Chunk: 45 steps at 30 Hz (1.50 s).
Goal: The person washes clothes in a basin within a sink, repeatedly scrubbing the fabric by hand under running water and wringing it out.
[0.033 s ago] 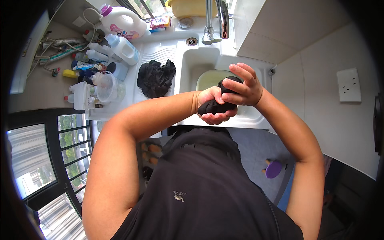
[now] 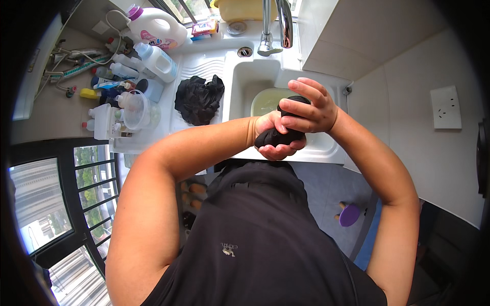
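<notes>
A bunched black cloth (image 2: 272, 137) is squeezed between my two hands above the front of the white sink (image 2: 245, 81). My left hand (image 2: 273, 148) has it from below, palm up, with the fingers curled around the bundle. My right hand (image 2: 314, 109) presses over the cloth's upper end from the right; its upper fingers are partly stretched out while the lower ones lie across the fabric. Behind my hands, in the basin, sits a round tub (image 2: 263, 99) of cloudy, pale water. A second black cloth (image 2: 199, 99) lies crumpled on the ribbed drainboard to the left.
A chrome faucet (image 2: 266, 38) stands at the back of the sink. Several bottles, a clear plastic cup (image 2: 137, 112) and a large white jug (image 2: 158, 29) crowd the left side. A tiled wall with a white socket (image 2: 445, 108) borders the right. A purple stool (image 2: 349, 215) is on the floor.
My hands have shifted slightly: the right a little to the left and up, the left a little to the right. Both stay on the same black cloth.
</notes>
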Tool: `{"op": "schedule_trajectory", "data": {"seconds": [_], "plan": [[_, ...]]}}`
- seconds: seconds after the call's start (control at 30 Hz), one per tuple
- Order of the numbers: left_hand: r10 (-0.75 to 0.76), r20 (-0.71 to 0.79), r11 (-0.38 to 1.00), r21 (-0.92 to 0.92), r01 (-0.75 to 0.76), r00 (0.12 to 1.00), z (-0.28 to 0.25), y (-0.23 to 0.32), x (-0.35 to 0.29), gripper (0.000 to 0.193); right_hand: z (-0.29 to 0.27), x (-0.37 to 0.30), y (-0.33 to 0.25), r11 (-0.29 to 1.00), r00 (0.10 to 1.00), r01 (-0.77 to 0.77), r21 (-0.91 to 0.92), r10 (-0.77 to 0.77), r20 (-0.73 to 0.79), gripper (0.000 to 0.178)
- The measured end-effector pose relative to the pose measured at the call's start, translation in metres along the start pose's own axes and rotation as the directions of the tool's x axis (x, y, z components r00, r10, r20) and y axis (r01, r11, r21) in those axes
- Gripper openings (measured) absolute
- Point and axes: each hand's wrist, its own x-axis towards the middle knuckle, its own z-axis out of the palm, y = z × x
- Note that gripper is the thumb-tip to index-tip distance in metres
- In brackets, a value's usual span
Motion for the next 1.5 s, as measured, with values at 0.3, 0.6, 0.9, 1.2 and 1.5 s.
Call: {"op": "schedule_trajectory", "data": {"seconds": [0.3,0.6,0.9,1.2,1.5], "plan": [[0.395,-0.632,0.893,0.434,-0.118,0.666,0.095,0.005,0.021,0.026,-0.041,0.068,0.057,0.951,0.823,0.110,0.290,-0.251,0.510,0.018],[0.878,-0.476,0.127,0.329,0.936,0.048,0.061,0.093,0.013,0.024,-0.003,0.023,0.069,0.842,0.194,-0.310,-0.441,0.510,0.838,0.021],[0.864,-0.437,-0.415,-0.337,0.845,0.249,0.079,0.119,0.013,0.021,0.029,0.000,0.034,0.141,-0.174,-0.770,-0.622,0.892,0.418,0.032],[0.610,-0.777,-0.693,-0.429,0.579,0.154,0.056,0.095,0.016,0.018,0.087,-0.040,-0.051,-0.234,-0.330,-0.935,-0.266,0.851,0.409,0.038],[0.011,-0.931,-0.997,0.019,0.079,0.364,0.038,0.133,-0.029,0.015,0.141,0.017,-0.087,-0.920,-0.580,0.136,0.367,0.226,0.782,0.013]]}}
